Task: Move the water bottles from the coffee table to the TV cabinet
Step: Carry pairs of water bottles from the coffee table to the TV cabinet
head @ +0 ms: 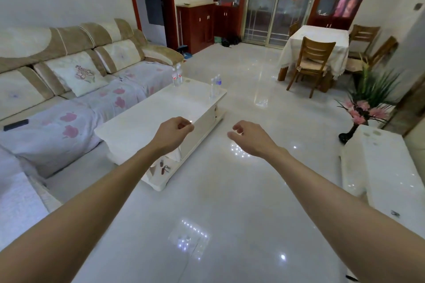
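Nothing is moved yet: both bottle clusters stand at the table's far end, and your left hand and right hand hang loosely curled, empty.

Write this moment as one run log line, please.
phase: approach | left hand: empty | right hand: empty | water bottles: on coffee table far end | TV cabinet: right

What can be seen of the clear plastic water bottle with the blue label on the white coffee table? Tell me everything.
The clear plastic water bottle with the blue label stands upright near the far right corner of the glossy white coffee table, resting on its top. It looks slim and transparent, the label band near its top; the picture is too blurred to tell how full it is. Neither hand touches it.
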Action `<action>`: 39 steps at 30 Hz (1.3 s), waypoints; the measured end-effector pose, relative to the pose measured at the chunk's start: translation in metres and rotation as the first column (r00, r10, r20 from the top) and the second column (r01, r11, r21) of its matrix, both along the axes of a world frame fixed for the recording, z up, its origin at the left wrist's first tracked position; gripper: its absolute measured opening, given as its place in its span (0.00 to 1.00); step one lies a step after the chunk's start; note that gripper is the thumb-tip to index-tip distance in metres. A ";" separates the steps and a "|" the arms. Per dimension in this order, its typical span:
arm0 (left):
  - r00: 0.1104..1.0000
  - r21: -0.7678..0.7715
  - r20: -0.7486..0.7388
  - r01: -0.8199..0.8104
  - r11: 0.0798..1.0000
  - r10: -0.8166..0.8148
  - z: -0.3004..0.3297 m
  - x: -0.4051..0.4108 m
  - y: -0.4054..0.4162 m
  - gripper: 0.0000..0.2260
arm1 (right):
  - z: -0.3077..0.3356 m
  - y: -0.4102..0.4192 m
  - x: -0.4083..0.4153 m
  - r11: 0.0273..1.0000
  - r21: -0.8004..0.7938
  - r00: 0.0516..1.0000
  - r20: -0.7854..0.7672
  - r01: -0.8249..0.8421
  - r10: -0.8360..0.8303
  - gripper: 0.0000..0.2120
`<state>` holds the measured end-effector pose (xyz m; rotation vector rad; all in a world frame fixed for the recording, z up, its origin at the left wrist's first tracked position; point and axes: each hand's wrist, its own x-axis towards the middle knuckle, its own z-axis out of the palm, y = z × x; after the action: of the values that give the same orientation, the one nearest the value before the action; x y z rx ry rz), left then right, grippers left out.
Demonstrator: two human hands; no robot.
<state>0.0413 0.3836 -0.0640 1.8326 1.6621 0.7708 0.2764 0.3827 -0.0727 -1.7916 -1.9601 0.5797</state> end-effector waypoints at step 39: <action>0.996 -0.311 0.013 -0.078 0.947 0.087 -0.149 0.196 0.989 0.15 | -0.145 0.995 0.191 0.969 -0.246 0.999 0.015 -0.031 0.035 0.25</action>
<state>0.2374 1.3728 -0.2134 1.5365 1.7407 0.5285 0.4676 1.3780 -0.2174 -1.9178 -2.0077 0.8526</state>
